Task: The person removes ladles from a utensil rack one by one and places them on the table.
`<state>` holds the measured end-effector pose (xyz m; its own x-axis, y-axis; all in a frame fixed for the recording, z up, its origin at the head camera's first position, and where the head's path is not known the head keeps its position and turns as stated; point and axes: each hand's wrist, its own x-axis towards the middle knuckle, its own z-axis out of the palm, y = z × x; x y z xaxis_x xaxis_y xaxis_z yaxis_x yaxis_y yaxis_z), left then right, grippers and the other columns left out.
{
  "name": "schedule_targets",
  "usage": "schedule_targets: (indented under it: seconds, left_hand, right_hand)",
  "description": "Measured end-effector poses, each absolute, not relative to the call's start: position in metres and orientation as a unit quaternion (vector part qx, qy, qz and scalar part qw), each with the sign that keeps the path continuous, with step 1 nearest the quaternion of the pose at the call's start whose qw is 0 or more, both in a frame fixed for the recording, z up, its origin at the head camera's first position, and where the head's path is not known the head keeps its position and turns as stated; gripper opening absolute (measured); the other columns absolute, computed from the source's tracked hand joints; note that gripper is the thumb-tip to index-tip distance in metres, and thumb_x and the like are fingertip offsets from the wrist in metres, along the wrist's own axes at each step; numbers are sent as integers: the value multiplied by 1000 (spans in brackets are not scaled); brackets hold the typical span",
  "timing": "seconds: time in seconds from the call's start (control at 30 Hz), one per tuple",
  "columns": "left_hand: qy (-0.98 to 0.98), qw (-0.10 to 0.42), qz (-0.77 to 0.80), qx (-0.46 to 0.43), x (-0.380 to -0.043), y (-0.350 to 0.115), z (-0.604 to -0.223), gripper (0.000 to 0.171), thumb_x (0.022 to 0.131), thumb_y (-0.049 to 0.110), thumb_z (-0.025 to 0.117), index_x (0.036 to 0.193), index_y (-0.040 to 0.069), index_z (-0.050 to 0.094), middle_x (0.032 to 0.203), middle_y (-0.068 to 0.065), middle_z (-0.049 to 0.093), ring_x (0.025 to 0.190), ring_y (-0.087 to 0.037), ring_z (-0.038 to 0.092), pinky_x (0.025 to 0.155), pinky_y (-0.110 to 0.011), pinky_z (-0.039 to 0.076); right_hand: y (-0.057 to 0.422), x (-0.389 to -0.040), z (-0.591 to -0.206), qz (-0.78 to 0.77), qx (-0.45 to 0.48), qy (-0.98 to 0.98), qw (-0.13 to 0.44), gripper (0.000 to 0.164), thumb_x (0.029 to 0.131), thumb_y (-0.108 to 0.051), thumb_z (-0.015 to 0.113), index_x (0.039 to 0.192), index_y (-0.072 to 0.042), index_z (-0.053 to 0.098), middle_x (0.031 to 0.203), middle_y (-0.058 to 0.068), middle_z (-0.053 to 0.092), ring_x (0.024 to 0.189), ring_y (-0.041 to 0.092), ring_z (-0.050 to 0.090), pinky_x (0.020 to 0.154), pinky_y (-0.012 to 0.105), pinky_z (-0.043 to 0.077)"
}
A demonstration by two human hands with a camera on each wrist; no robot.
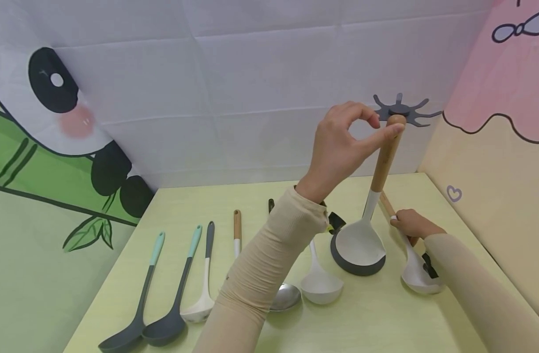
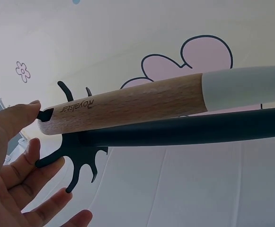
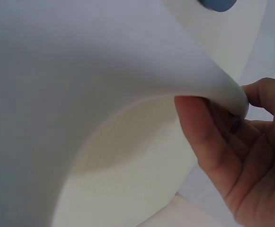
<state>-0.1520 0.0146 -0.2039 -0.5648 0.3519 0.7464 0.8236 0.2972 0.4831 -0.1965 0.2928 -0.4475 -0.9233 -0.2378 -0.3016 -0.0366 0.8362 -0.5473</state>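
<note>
A dark utensil rack (image 1: 399, 111) has curved hooks at its top and a round base at the table. On one hook hangs a white ladle (image 1: 361, 242) by its wooden handle (image 2: 142, 101), bowl down over the base. My left hand (image 1: 337, 139) is at the top, its thumb on the hook tip that pokes through the handle end. The other left fingers are spread beside the hooks. To the right, my right hand (image 1: 414, 224) pinches the white shaft of a second ladle (image 1: 417, 274) with a wooden handle, its bowl low at the table.
Several ladles lie in a row on the light table (image 1: 340, 328): two dark ones with mint handles (image 1: 194, 240), a white one with a grey handle (image 1: 205, 279), a steel one (image 1: 285, 297) and a white one (image 1: 321, 287). My left sleeve (image 1: 260, 264) covers part of the row.
</note>
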Motion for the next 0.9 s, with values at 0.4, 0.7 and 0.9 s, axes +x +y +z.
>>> schedule_targets:
  seconds: [0.4, 0.7, 0.9]
  left_hand:
    - [-761, 264, -449, -386, -153, 15, -204, 26, 85, 29, 82, 86, 7, 67, 93, 1, 68, 105, -9, 56, 96, -12, 36]
    - [-760, 262, -452, -387, -152, 14, -203, 26, 85, 28, 81, 87, 7, 68, 93, 0, 68, 106, -9, 56, 97, -13, 36]
    - [-760, 257, -450, -393, -153, 13, -203, 25, 85, 28, 81, 88, 7, 68, 93, 0, 68, 106, -9, 58, 99, -11, 33]
  right_hand:
    - [292, -201, -454, -280, -44, 934, 218, 27, 103, -12, 38, 95, 10, 49, 90, 25, 54, 61, 29, 67, 54, 41, 60]
    - [293, -202, -455, -285, -37, 932, 219, 28, 100, -14, 37, 96, 11, 49, 93, 27, 56, 62, 29, 68, 55, 41, 60]
    - [293, -198, -453, -263, -33, 943, 201, 30, 101, -18, 39, 90, 6, 52, 78, 19, 56, 56, 24, 64, 53, 38, 59]
